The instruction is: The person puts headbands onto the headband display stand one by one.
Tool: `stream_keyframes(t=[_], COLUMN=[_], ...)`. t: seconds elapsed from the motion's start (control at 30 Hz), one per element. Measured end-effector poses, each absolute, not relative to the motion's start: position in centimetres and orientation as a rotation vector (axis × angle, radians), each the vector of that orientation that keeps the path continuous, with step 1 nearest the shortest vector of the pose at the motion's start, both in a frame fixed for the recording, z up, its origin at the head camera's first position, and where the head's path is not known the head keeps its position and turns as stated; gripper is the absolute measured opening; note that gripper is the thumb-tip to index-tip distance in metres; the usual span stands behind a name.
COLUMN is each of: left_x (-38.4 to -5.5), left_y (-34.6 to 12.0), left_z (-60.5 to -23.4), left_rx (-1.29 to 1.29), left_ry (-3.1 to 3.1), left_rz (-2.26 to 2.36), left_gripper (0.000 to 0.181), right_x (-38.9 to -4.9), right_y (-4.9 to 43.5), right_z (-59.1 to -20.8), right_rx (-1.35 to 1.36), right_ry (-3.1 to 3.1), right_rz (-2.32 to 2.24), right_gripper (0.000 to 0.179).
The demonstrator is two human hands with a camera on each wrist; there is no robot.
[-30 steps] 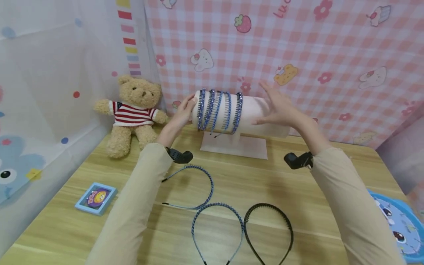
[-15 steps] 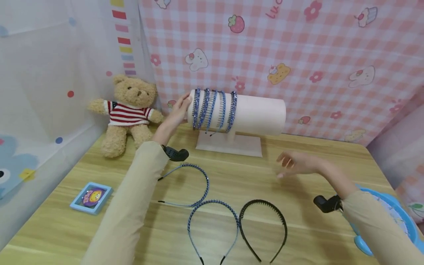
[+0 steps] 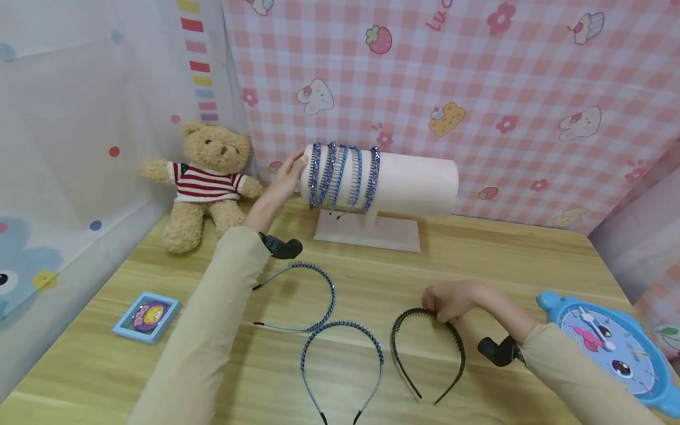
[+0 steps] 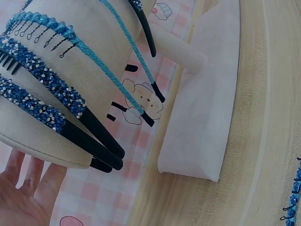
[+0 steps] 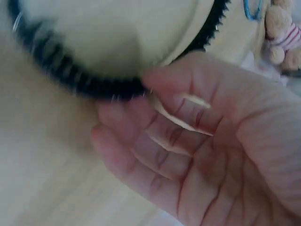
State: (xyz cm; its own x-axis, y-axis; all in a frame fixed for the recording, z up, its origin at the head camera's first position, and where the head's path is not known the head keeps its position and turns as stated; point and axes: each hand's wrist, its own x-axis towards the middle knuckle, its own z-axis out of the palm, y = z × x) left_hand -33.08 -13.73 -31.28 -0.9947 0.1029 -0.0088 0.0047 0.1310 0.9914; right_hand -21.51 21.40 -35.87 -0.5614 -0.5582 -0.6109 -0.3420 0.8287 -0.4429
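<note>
A black headband (image 3: 394, 343) is pinched at its curved top by the right hand (image 3: 457, 298), the thumb and fingers clamped on the toothed band. It is seen at the near part of the table (image 3: 372, 277), just beside a blue headband (image 3: 342, 323); whether it is lifted cannot be told. A second blue headband (image 3: 333, 292) is laid against the first. The left end of a pale display roll (image 3: 419, 183) is touched by the left hand (image 3: 281, 180), its fingers held straight and slightly apart. Five blue-toned headbands (image 3: 339, 179) are fitted around the roll's left half. A teddy bear (image 3: 207, 183) is seated behind the left arm; a blue clock (image 3: 611, 348) is placed at the right.
</note>
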Motion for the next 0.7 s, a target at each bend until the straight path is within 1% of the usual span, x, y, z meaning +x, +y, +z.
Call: stream_keyframes(t=[0.2, 0.47, 0.57, 0.7], left_x=[-33.4, -33.4, -33.3, -33.3], left_y=[-13.7, -13.7, -13.7, -13.7], left_z=[-31.6, -31.5, -31.5, -31.6], left_rx=[0.126, 0.113, 0.116, 0.123], left_ry=[2.311, 2.308, 2.31, 2.308], left_rz=[2.018, 2.018, 2.012, 2.027], left_gripper=[0.053, 0.052, 0.053, 0.053], right_x=[-22.6, -24.2, -24.7, -25.3], right_y=[24.6, 29.1, 30.0, 30.0], right_z=[-33.5, -29.4, -28.4, -27.7], right_rx=[-0.536, -0.357, -0.289, -0.217], right_ry=[2.271, 2.357, 2.431, 2.521], right_rz=[-0.457, -0.712, -0.824, -1.009], right_gripper=[0.019, 0.048, 0.052, 0.056])
